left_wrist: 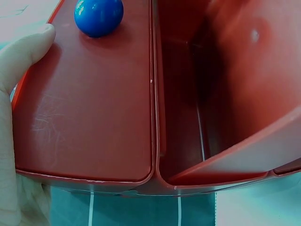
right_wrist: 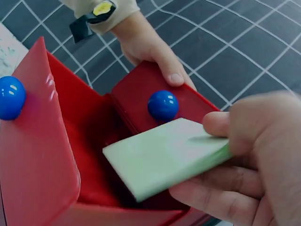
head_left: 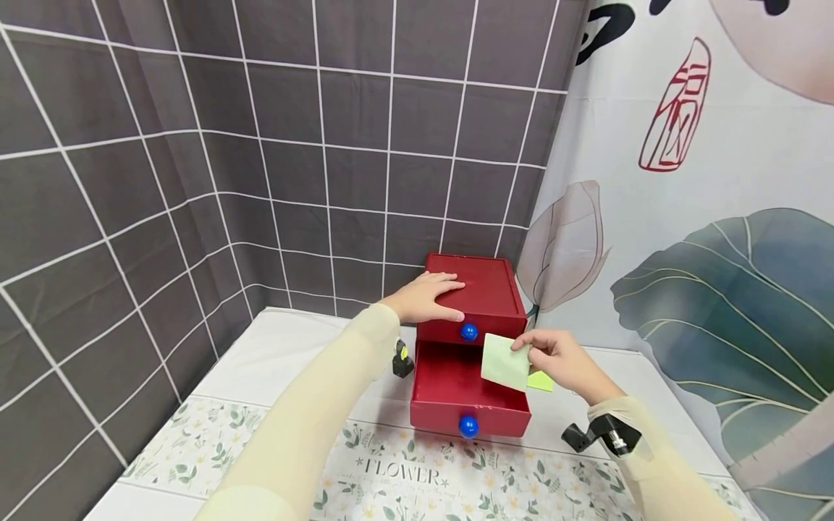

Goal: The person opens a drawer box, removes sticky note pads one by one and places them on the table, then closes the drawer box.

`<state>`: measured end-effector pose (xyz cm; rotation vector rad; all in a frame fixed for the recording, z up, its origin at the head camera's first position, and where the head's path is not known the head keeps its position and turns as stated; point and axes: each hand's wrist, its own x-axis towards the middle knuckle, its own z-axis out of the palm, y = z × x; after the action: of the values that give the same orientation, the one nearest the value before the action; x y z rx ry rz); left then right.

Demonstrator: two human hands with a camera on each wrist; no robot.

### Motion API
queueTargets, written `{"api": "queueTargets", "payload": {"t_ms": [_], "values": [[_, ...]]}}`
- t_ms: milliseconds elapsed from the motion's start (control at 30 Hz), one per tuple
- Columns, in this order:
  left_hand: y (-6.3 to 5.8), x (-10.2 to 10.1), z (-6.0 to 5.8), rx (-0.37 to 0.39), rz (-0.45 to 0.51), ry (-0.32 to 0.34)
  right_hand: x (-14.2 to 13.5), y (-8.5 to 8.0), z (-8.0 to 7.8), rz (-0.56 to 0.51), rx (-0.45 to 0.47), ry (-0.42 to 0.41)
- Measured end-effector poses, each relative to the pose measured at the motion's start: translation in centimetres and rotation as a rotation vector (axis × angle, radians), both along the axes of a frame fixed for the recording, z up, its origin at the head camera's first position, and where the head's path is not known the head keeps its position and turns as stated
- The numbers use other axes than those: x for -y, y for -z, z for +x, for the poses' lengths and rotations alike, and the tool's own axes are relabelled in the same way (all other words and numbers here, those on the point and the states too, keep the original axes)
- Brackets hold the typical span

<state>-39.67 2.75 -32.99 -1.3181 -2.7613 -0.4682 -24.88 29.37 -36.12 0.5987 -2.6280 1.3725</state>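
A small red two-drawer box (head_left: 478, 286) with blue knobs stands on the table. Its lower drawer (head_left: 470, 416) is pulled out, while the upper one is closed. My left hand (head_left: 426, 295) rests on the top of the box, fingers spread, with the thumb at the front edge near the upper blue knob (left_wrist: 99, 16). My right hand (head_left: 559, 358) pinches a pale green sticky note pad (right_wrist: 162, 155) by one edge between thumb and fingers. The pad is tilted over the right side of the open drawer, whose visible floor is bare red.
A yellow-green paper piece (head_left: 541, 381) lies on the table just right of the drawer, partly hidden by my right hand. Under the drawer front runs a floral table cloth (head_left: 397, 474). A dark gridded curtain (head_left: 352, 174) hangs behind, and a printed white one (head_left: 651, 195) at the right.
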Motion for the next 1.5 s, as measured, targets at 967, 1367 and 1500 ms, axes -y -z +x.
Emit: {"api": "queueTargets", "payload": {"t_ms": [967,1367,1500], "values": [[-0.3,0.1,0.1,-0.022,-0.003,0.003,-3.8,1.2,0.7,-0.277,-0.110,0.245],[-0.1,0.0,-0.1,-0.026,-0.002,0.008,-5.6,4.4,0.8,-0.453,-0.106,0.439],[-0.1,-0.1,0.0,-0.024,-0.004,0.009,-5.7,6.1,0.5,-0.480,-0.068,0.532]]}}
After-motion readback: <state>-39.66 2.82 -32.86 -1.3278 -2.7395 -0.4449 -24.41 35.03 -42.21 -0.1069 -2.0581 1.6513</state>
